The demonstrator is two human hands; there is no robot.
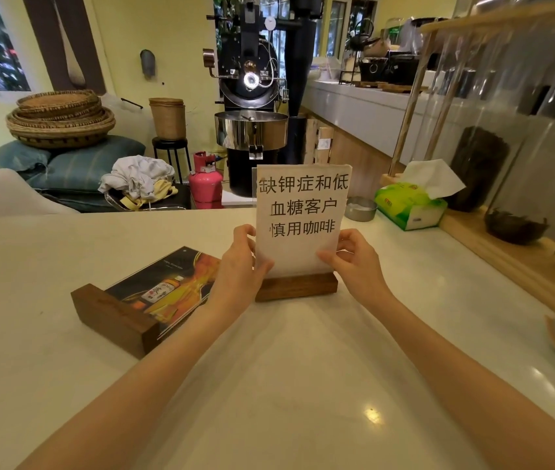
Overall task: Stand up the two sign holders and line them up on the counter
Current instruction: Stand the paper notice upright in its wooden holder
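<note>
1. Our left hand [240, 262] and right hand [354, 262] clasp the white sign [303, 212] by its two side edges, low down near its block. On each hand the thumb lies over the front face and the fingers curl behind the panel.

2. Both forearms reach straight forward from the near edge of the counter [303, 351], wrists level, palms turned toward each other with the sign between them.

3. The white sign stands upright on its wooden base [296, 288], which appears to rest flat on the counter just below our fingers. We judge the first of the two holders to be stood up, or within a last nudge of it.

4. Just beside our left wrist lies the poster sign [164, 290], flat on its back, with its own wooden block [113, 318] at the near end. Our left forearm crosses its far corner. It is not yet raised.

5. The next move, as we read it, calls for letting go of the white sign once it sits steady, then gripping the poster sign near its block and tipping it up onto that block.

6. After that it wants sliding over so that both bases share one line.

7. Farther off to the right of our right hand sit a tissue pack [411, 206] and a small metal dish [360, 208], well clear of the work.
</note>
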